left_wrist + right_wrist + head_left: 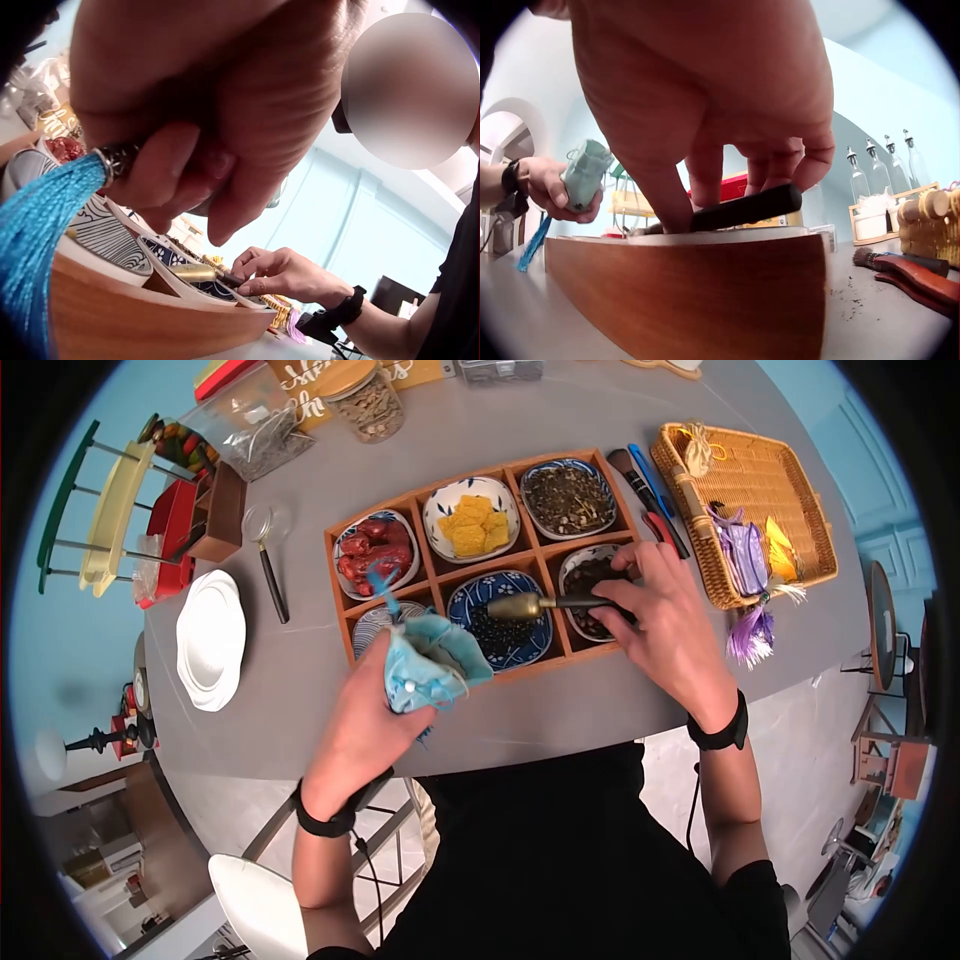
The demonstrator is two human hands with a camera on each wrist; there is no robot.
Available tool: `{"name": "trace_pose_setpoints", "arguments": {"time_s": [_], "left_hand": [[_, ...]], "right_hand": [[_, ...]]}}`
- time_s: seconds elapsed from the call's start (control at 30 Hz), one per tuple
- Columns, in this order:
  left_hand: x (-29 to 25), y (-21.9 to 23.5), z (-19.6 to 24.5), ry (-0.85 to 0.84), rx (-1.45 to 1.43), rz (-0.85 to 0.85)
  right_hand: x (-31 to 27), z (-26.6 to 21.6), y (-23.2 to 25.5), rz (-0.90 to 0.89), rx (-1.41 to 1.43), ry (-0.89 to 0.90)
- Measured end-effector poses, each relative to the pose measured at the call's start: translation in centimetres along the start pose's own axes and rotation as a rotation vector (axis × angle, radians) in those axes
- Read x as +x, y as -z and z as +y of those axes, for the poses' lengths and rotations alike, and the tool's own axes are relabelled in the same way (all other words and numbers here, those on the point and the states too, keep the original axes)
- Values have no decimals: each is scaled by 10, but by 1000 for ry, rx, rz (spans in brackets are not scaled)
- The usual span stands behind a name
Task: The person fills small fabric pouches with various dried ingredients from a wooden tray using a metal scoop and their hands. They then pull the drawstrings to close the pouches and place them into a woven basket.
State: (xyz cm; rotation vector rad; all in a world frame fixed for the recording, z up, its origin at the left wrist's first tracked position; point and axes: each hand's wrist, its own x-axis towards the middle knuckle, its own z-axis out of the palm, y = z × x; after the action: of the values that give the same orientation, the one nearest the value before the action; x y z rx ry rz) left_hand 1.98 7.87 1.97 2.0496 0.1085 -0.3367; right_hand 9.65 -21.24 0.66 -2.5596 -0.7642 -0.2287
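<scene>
My left hand (pixel 362 712) grips a light blue cloth pouch (pixel 412 678), its mouth spread upward. From the pouch hangs a bright blue tassel (pixel 52 225), seen beside the fingers in the left wrist view. My right hand (pixel 668 622) pinches the black handle (pixel 742 210) of a small brass-coloured scoop (pixel 515 606). The scoop's head lies over a blue patterned bowl (pixel 487 582) of small dark grains. Right fingertips reach over the neighbouring bowl (pixel 574 562) of dark brown pieces. Both bowls sit in a wooden compartment box (pixel 335 545). The pouch overlaps a striped bowl (pixel 372 628).
Other compartments hold bowls of red dates (pixel 376 554), yellow chunks (pixel 474 525) and dried herbs (pixel 568 498). To the right are a brush (pixel 630 468) and a wicker tray (pixel 745 470) with purple and yellow pouches. White dishes (pixel 211 640) and a glass-headed spoon (pixel 268 565) lie left.
</scene>
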Motion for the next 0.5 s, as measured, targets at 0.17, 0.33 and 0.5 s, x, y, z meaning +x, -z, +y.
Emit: {"name": "trace_pose_setpoints", "arguments": {"time_s": [0.17,0.33,0.5], "left_hand": [[24,4,26,-127,368,9],[48,-5,47,-302,975,-35],[58,-19,67,-404,1412,-61]], "right_hand": [[-20,-1,9,90,162,-168],[-43,-1,11,129,201,-291],[-55,3,8,162,209,-354]]}}
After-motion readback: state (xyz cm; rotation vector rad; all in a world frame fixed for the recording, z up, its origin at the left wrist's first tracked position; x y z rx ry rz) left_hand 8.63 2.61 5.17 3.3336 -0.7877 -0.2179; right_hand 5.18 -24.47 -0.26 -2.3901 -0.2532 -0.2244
